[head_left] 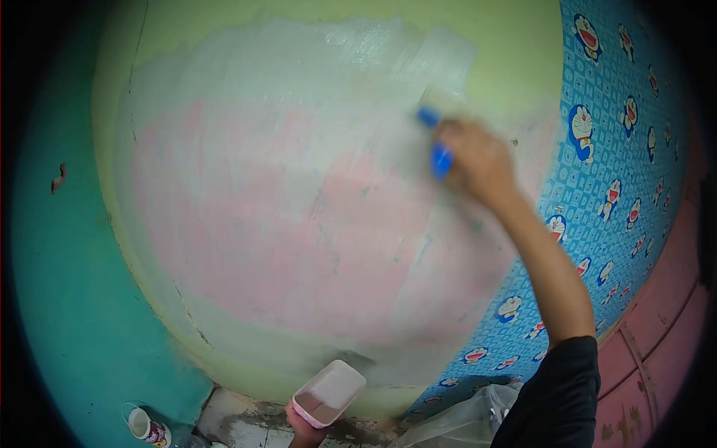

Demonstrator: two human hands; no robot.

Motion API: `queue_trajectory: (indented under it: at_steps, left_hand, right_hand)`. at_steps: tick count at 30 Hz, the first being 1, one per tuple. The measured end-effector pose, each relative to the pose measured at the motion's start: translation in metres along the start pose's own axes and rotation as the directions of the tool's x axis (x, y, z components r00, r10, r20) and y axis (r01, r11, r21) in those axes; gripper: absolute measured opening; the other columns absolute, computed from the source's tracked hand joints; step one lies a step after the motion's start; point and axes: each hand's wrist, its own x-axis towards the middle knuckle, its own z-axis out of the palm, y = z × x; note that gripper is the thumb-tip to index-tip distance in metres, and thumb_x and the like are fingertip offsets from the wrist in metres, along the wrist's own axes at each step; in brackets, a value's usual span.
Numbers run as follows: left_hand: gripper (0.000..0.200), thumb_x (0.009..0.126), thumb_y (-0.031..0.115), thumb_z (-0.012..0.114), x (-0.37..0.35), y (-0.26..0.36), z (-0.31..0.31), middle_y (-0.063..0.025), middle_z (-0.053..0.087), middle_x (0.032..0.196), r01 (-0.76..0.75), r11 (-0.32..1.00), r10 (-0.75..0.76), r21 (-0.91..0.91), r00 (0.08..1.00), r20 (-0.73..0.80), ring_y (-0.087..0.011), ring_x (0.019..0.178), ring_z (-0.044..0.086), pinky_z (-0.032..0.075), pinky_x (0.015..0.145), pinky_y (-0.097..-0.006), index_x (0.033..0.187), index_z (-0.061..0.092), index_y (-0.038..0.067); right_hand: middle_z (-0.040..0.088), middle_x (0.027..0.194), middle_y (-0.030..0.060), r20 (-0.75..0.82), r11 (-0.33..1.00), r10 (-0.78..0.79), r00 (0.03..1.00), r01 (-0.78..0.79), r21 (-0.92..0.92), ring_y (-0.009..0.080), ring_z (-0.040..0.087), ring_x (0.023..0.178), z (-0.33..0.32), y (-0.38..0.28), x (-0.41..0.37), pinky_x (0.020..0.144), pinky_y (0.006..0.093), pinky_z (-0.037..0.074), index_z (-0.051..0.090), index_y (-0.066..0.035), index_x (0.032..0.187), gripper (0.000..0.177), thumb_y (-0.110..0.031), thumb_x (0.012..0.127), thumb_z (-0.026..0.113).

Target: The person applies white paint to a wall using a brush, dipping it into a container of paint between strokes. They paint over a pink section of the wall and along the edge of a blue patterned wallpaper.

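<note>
My right hand [478, 160] is closed around the blue handle of a paintbrush [429, 116], blurred by motion. Its pale bristles are against the upper right of the wall [358, 231], where wet whitish paint covers part of a pink and pale green surface. Low in the view, my left hand [305, 429] grips a small pinkish-white plastic container [330, 388] from beneath and tilts it, its opening facing me. Some whitish paint seems to coat the container's inside.
Blue cartoon-patterned wallpaper [612, 149] borders the painted area on the right, and a teal wall [60, 261] stands at the left. A paint bucket [147, 427] sits on the floor at lower left. Clear plastic sheeting [467, 418] lies near my right arm. A pink door-like panel [657, 343] is at far right.
</note>
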Motion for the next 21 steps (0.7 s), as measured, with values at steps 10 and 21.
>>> queue_trajectory:
  at_steps: [10,21]
  left_hand:
    - [0.079,0.093,0.067,0.032,0.005,-0.037,0.021,-0.0180,0.055,0.142,-0.046,0.999,0.045,-0.013,0.998,-0.044,-0.0466,0.122,0.060,0.061,0.078,-0.0651,0.149,0.047,0.013]
    - [0.078,0.093,0.068,0.032,-0.003,-0.070,0.050,-0.0163,0.053,0.146,0.006,1.000,-0.006,-0.009,0.999,-0.045,-0.0474,0.124,0.059,0.060,0.080,-0.0671,0.149,0.047,0.017]
  right_hand:
    - [0.074,0.088,0.0122,0.259,0.469,0.503,0.825,-0.512,0.720,0.0221,0.070,0.075,-0.007,0.012,-0.006,0.068,0.0354,0.055,0.071,-0.001,0.110,0.022,-0.020,0.098,0.067]
    - [0.073,0.109,0.0095,-0.252,0.999,-0.036,0.967,0.038,0.002,0.0289,0.072,0.091,-0.009,0.084,0.014,0.068,0.0430,0.059,0.069,-0.018,0.115,0.028,-0.011,0.089,0.063]
